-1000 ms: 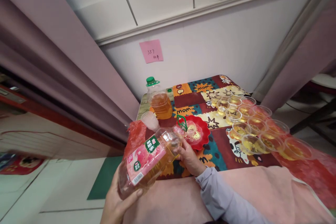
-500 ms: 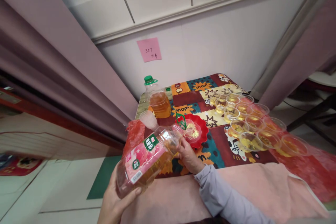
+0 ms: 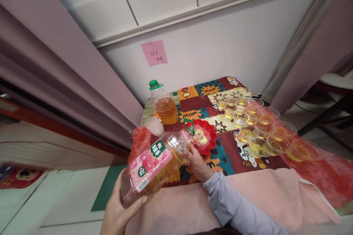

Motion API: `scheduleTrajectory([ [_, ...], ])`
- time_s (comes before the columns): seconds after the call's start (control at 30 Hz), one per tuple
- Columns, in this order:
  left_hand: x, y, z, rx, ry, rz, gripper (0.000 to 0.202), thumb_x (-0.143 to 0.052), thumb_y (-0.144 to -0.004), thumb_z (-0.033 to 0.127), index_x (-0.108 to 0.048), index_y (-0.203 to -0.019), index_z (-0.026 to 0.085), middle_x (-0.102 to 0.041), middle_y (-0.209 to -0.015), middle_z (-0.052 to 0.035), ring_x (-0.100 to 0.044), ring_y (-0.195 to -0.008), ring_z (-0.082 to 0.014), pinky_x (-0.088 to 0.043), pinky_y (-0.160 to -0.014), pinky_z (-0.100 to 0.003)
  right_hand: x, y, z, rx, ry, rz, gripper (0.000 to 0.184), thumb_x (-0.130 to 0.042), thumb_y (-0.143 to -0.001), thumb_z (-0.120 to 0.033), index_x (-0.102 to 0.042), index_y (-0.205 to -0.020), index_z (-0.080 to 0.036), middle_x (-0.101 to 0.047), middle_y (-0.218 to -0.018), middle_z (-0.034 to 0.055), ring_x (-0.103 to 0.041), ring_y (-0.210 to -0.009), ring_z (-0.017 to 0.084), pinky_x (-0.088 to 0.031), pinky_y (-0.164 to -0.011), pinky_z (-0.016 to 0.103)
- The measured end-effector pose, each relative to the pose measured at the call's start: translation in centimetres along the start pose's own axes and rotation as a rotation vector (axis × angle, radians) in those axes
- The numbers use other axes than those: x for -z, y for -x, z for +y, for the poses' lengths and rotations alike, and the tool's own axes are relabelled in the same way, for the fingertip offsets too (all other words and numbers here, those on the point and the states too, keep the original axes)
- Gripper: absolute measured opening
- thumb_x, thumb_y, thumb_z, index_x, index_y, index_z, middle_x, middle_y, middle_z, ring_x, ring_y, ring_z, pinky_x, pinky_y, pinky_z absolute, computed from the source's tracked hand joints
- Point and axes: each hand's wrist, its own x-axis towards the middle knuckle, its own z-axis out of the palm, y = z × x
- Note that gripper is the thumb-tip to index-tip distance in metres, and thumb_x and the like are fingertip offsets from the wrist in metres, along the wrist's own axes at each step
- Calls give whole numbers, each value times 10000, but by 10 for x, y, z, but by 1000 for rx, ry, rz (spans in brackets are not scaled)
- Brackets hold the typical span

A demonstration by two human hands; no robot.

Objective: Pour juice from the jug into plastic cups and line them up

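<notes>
A large clear juice bottle (image 3: pixel 150 163) with a pink label and amber liquid lies tilted in both my hands, its neck pointing up and to the right. My left hand (image 3: pixel 121 205) is wrapped round the bottle's base, thumb along the near side. Close to the neck, my right hand (image 3: pixel 197 163) grips the bottle from the right; some of its fingers are hidden. A green ring handle (image 3: pixel 189 126) hangs at the neck, over a scalloped red plate (image 3: pixel 212 139). Something clear shows by the bottle's mouth, partly hidden.
A second bottle (image 3: pixel 167 110) with a green cap stands behind. Beside it is a stack of clear cups (image 3: pixel 154 126). Several clear cups (image 3: pixel 248 132) with pale yellow liquid stand close together on the right. Red plastic bags lie at both sides, and a pink cloth (image 3: pixel 275 191) covers the near edge.
The whole view has shifted slightly. Both hands keep nearly the same hold on the tilted bottle, with no other clear change.
</notes>
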Motion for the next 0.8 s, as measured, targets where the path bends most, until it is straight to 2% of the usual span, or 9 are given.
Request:
scheduleTrajectory([
  [0.2, -4, 0, 9, 42, 26, 17, 1210, -1031, -562, 559, -505, -1613, 271, -588, -1679, -164, -573, -1529, -450, -466, -1275, -594, 0, 0, -1, 10, -7, -14, 894, -931, -813, -678, -568, -1544, -314, -681, -1554, 119, -754, -1291, 359, -728, -814, 416],
  [0.43, -10, 1, 20, 40, 23, 19, 1202, -1039, -526, 571, -539, -1573, 256, -618, -1646, -167, -585, -1510, -465, -454, -1290, -581, 6, 1, 3, -5, 43, 45, 855, -917, -831, -685, -587, -1528, -318, -686, -1556, 114, -750, -1291, 346, -699, -789, 364],
  [0.63, -10, 1, 23, 40, 4, 52, 1195, -1047, -486, 575, -579, -1535, 246, -658, -1601, -178, -609, -1479, -483, -477, -1269, -594, 1, 0, -2, 1, -15, -9, 883, -932, -815, -668, -580, -1550, -326, -695, -1540, 110, -749, -1293, 360, -721, -857, 441],
  [0.8, -11, 1, 25, 48, -3, 48, 1201, -1039, -486, 591, -568, -1534, 241, -637, -1625, -183, -599, -1490, -486, -455, -1282, -604, 4, 0, 1, 14, 19, 18, 840, -920, -826, -681, -605, -1517, -321, -685, -1539, 112, -753, -1276, 346, -711, -832, 408],
])
